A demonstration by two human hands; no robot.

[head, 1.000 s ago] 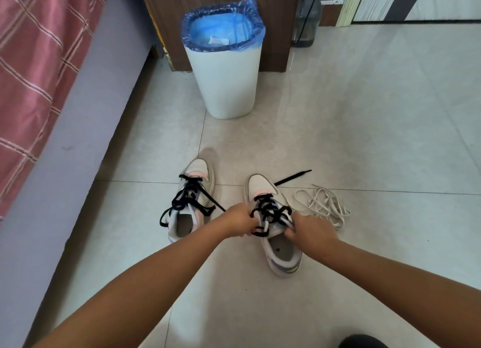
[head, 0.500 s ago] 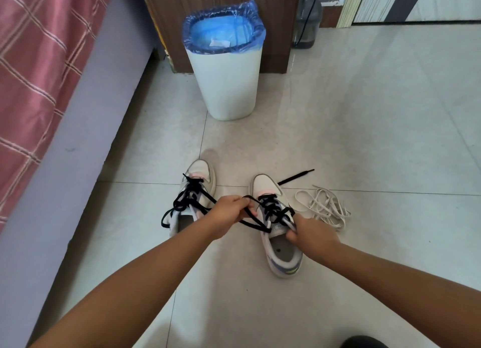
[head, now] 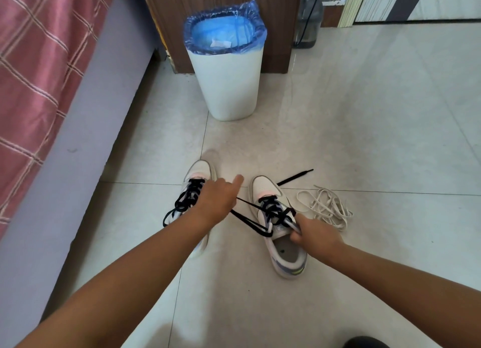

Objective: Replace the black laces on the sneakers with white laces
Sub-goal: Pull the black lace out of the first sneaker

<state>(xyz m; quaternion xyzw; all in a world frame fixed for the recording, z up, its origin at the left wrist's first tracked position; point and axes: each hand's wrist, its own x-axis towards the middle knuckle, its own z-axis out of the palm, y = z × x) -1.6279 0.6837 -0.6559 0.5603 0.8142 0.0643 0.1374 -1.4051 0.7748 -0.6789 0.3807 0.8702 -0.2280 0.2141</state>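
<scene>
Sneakers stand side by side on the floor tiles, toes toward the white bin [head: 229, 87], and I take this bin as the landmark. Nearest the bed side, below the bin, is the left sneaker [head: 197, 175], fully laced in black. Over it is the left hand [head: 217, 199], which pinches the black lace [head: 250, 217] and draws it sideways, the forefinger pointing to the bin. Below and slightly right of the bin lies the right sneaker [head: 283, 243]; the right hand [head: 316, 239] grips its tongue, fingers curled. Further right the white laces [head: 325, 207] lie in a loose heap.

Risk, as I judge it: if the pull goes across and not along the eyelets, the lace can jam or drag the shoe from the holding hand. Also the free black end could tangle with the white heap.
</scene>
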